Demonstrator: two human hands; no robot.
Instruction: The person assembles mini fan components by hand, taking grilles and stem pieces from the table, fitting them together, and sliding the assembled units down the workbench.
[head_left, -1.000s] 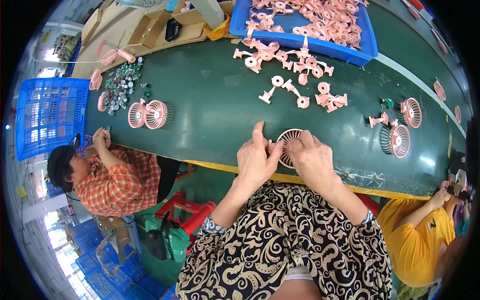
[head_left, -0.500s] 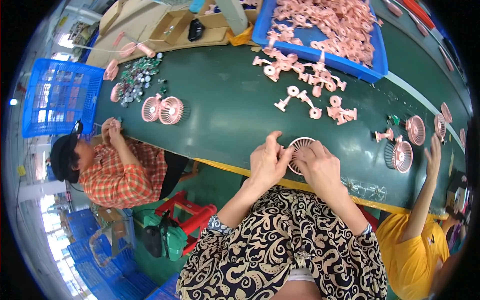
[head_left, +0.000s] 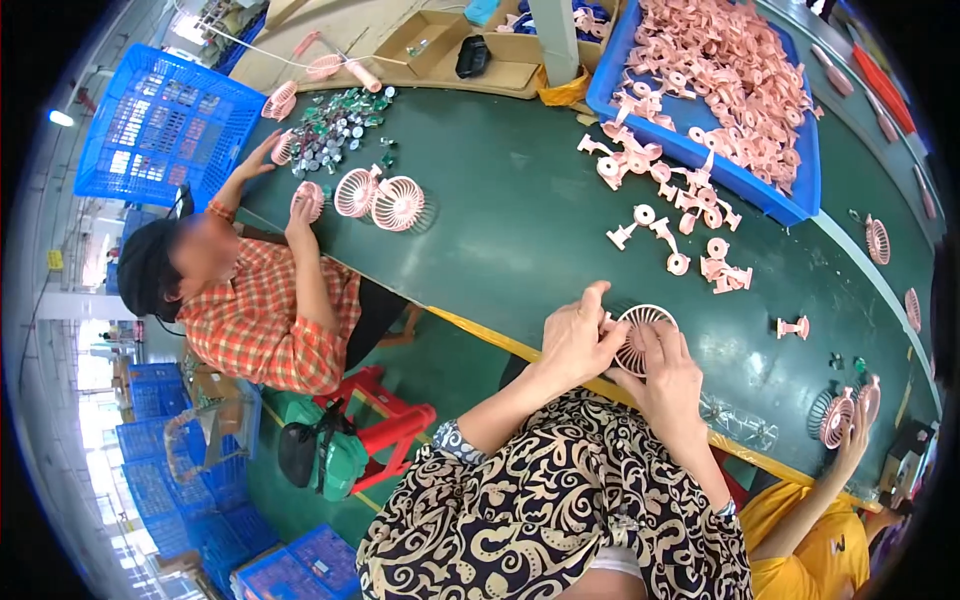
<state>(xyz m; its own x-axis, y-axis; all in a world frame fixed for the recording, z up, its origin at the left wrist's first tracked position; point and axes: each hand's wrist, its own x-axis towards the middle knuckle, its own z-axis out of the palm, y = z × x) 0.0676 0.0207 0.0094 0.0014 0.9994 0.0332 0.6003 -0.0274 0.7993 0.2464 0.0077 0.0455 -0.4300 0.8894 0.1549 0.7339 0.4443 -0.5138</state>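
Note:
A pink round fan guard (head_left: pixel 631 352) with radial ribs stands tilted between my hands, just above the near edge of the green table. My left hand (head_left: pixel 577 338) grips its left side, thumb against the rim and index finger pointing up. Across its ribbed face lie the bent fingers of my right hand (head_left: pixel 668 383), thumb at the lower rim. Part of the guard is hidden behind these fingers. Beyond my hands are loose pink fan brackets (head_left: pixel 662 232), with a further bracket cluster (head_left: pixel 722 268) to their right.
A blue tray (head_left: pixel 700 148) heaped with pink brackets stands at the far right. Two joined guards (head_left: pixel 375 198) lie left, near small green-and-silver parts (head_left: pixel 335 135). Co-workers sit on both sides: one in a checked shirt (head_left: pixel 265 305), one in a yellow shirt (head_left: pixel 800 545). Clear plastic (head_left: pixel 738 422) lies near the edge.
The view has turned, shifting the table's contents. Both my hands stay on the fan guard. The left co-worker's hands have parted and reached to pink parts; the right co-worker's hand now touches a guard.

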